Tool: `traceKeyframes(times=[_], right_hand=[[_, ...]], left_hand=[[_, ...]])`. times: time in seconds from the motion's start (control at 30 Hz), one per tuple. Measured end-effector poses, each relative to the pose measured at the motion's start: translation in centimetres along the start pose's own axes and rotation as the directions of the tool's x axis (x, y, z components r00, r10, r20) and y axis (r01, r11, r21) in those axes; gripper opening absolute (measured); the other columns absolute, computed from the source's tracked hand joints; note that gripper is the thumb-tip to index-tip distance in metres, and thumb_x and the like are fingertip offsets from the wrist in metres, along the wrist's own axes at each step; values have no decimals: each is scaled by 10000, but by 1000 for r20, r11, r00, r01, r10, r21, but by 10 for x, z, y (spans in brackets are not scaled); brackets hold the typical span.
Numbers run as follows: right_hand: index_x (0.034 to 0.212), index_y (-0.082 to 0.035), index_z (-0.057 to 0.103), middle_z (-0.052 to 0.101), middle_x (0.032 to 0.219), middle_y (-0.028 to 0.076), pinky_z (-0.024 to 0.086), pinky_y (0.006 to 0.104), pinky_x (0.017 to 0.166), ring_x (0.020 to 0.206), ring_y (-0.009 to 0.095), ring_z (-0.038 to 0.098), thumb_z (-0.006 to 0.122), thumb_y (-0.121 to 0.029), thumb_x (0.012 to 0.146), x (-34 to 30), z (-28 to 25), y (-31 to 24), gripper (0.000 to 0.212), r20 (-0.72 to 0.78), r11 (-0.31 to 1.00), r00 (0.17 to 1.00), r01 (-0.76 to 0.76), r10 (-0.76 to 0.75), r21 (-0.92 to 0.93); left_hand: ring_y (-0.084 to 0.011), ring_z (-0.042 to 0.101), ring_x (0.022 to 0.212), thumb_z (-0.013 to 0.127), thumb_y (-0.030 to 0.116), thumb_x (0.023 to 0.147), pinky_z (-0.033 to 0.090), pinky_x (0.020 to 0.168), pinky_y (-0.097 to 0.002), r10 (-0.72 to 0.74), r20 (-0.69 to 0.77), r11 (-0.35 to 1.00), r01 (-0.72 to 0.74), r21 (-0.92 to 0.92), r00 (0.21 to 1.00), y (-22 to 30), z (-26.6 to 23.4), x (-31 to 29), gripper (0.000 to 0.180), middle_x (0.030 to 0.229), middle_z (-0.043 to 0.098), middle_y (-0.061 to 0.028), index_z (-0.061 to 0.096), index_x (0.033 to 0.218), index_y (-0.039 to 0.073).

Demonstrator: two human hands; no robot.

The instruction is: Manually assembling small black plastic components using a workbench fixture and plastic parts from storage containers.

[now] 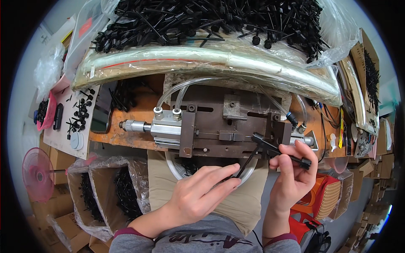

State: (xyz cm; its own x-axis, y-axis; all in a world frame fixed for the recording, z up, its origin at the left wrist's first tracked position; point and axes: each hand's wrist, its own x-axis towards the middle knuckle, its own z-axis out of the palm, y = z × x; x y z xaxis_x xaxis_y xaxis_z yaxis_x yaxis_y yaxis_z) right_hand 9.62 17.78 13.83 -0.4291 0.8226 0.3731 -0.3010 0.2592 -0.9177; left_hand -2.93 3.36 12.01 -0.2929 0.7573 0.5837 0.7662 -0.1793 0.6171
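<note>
My left hand (206,189) pinches the lower end of a thin black plastic rod (249,162) between thumb and fingers. My right hand (294,175) grips a thicker black plastic stick (270,147) with a knobbed end, its fingers curled round it. The rod's upper end meets the stick near its far tip; whether the two are joined I cannot tell. Both pieces are in front of a dark metal fixture (206,95) with a small block (231,136) on a thin pin in its middle. Below, a white-rimmed round container (174,168) with black pieces rests on my lap, partly behind my left hand.
A silver air cylinder (166,131) with clear hoses sits left on the wooden bench (137,137). Beyond the fixture, a plastic-lined tray (211,59) is heaped with black parts (211,19). Lined boxes (101,173) stand lower left, a pink fan (39,173) beside them, an orange-red stool (322,194) lower right.
</note>
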Motion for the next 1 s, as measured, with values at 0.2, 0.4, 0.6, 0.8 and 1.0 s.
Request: traceKeyframes(times=[0.2, 0.4, 0.6, 0.8, 1.0], right_hand=[[1211, 39, 525, 665, 1051, 189, 548, 295, 670, 741, 181, 650, 594, 30, 919, 8, -6, 4, 300, -138, 993, 990, -14, 31, 121], [1216, 37, 519, 660, 1073, 188, 547, 304, 697, 781, 190, 655, 605, 1, 922, 4, -6, 2, 308, -126, 986, 991, -26, 47, 168], [1228, 35, 506, 655, 1093, 194, 548, 320, 752, 816, 196, 660, 593, 4, 926, 2, -6, 3, 316, -100, 990, 994, -36, 50, 139], [1226, 36, 496, 659, 1085, 199, 556, 319, 729, 791, 202, 668, 591, 2, 926, -2, -9, 3, 317, -104, 986, 991, -63, 80, 156], [1173, 33, 515, 675, 1035, 200, 564, 298, 673, 713, 211, 676, 618, -18, 912, -2, -12, 1, 285, -99, 979, 988, -97, 116, 179]], left_hand=[[-233, 675, 792, 818, 41, 651, 555, 663, -307, 1, -2, 996, -1, -91, 1000, -1, -2, -3, 307, 1121, 678, -144, 726, 940, -5], [-249, 680, 849, 809, 65, 655, 553, 691, -303, 15, -8, 987, -14, 158, 1000, -10, 4, 5, 288, 1165, 670, -146, 706, 912, -12], [-216, 673, 810, 769, 58, 685, 535, 690, -298, 15, 23, 947, -22, 322, 1000, -20, 18, 6, 278, 1222, 659, -120, 684, 942, -4], [-178, 636, 673, 757, 53, 700, 495, 606, -277, -52, 119, 936, 7, 353, 991, -18, 12, 17, 258, 1254, 647, -123, 678, 941, 6], [-156, 608, 578, 773, 66, 683, 476, 558, -260, -88, 115, 921, 37, 388, 989, -15, 14, 16, 251, 1243, 658, -110, 696, 918, 20]])
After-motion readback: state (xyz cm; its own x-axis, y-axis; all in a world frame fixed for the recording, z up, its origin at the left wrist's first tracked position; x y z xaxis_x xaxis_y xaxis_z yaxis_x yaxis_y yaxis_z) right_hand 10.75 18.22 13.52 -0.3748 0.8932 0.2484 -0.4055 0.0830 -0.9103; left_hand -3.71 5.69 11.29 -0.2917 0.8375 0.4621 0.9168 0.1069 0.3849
